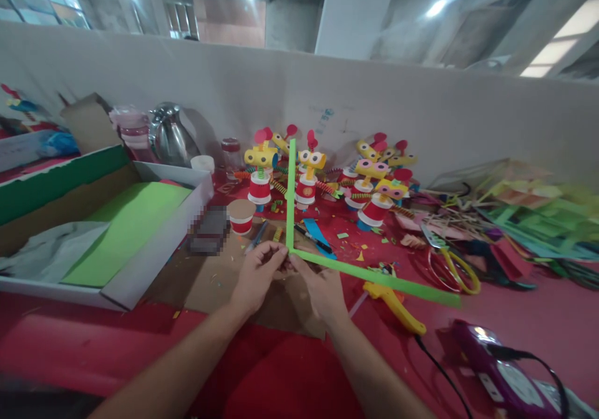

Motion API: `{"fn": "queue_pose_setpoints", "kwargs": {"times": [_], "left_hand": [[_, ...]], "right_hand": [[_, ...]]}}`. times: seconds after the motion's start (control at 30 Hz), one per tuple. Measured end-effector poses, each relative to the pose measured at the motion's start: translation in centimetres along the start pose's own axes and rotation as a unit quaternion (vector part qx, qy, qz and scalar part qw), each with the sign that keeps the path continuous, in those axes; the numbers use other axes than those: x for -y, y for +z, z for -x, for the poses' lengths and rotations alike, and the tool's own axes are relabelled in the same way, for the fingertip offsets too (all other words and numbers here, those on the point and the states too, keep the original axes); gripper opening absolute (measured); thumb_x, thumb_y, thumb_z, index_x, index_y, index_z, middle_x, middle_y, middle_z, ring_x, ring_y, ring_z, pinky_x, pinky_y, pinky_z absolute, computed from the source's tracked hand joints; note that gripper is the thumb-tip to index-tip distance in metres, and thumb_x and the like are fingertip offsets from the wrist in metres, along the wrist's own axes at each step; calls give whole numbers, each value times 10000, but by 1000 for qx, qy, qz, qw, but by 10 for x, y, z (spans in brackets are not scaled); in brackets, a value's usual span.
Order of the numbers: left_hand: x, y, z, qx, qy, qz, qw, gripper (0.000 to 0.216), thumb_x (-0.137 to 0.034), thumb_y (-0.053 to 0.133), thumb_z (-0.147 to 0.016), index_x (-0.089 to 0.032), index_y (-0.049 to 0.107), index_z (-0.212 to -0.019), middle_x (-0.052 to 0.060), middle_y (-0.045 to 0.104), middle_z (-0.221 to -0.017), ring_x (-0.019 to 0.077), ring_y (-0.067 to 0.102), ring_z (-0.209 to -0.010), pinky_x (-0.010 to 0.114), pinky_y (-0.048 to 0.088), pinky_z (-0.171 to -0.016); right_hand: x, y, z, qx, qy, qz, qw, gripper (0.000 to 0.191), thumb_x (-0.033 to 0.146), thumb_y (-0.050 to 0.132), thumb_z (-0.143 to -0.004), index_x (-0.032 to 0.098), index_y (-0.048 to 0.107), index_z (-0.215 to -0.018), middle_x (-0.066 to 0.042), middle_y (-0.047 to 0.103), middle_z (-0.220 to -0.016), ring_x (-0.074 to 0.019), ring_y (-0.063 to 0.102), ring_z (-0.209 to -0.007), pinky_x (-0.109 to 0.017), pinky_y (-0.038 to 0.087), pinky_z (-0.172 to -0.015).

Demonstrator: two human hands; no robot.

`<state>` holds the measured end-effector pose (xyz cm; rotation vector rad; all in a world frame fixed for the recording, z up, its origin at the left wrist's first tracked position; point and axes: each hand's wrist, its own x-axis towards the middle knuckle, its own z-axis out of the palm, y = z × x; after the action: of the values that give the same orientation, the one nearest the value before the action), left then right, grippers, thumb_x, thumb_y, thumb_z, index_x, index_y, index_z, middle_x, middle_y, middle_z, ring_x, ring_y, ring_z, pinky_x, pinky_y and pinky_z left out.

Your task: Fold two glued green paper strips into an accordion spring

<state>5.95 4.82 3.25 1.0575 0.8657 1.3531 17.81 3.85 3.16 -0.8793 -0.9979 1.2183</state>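
Note:
Two long green paper strips meet at a right angle between my hands. One strip (291,194) stands up, and the other strip (374,275) runs out to the right, over the yellow glue gun (395,307). My left hand (262,272) pinches the corner where they join. Opposite it, my right hand (318,282) presses the same corner between thumb and fingers. Below both hands lies a brown cardboard sheet (210,288). A pen (316,239) and a blue paper piece (322,235) rest just beyond the corner.
Several paper-cup robot figures (259,185) stand along the wall. At left is a white box (154,238) holding green paper (135,226). Yellow-handled scissors (453,269), a paper pile (538,210) and a purple device (505,369) with a cable lie right. A steel jug (171,135) stands behind the box.

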Motion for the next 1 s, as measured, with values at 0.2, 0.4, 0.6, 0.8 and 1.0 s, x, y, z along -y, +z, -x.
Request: {"fn": "queue_pose_setpoints", "kwargs": {"times": [0.2,0.4,0.6,0.8,1.0], "left_hand": [[-3,1,3,-1,-19,39,999,142,-284,698,-764,-167,626,-801,-25,592,-719,84,535,-654,200,429,-640],[-5,-3,0,-11,-20,-24,999,182,-300,731,-726,-155,638,-786,-14,602,-731,92,533,-681,202,419,-648],[-7,-2,1,7,-42,-3,999,228,-291,760,-675,-159,649,-824,-12,628,-740,108,554,-662,228,443,-633],[-3,-5,0,26,-23,-117,992,227,-357,732,-708,-142,673,-752,-9,602,-646,113,519,-605,227,386,-561],[4,-7,-3,40,-35,-49,997,229,-366,704,-753,-142,662,-785,-4,624,-684,107,531,-622,234,415,-605]], "right_hand": [[5,-1,-1,3,14,5,1000,99,282,732,-711,213,739,-781,-13,736,-799,-186,646,-749,-345,517,-765],[7,-8,-6,17,36,46,998,184,288,776,-645,204,754,-808,-31,744,-799,-207,662,-778,-346,507,-769],[4,-17,-10,18,28,108,994,157,342,735,-692,192,742,-740,-23,716,-704,-185,618,-660,-313,483,-659],[4,-20,-12,5,-33,193,981,147,336,719,-685,195,724,-724,-37,696,-715,-205,599,-681,-316,462,-643],[5,-13,-8,5,2,90,996,232,404,699,-741,199,644,-647,22,582,-621,-141,510,-615,-268,405,-610]]}}
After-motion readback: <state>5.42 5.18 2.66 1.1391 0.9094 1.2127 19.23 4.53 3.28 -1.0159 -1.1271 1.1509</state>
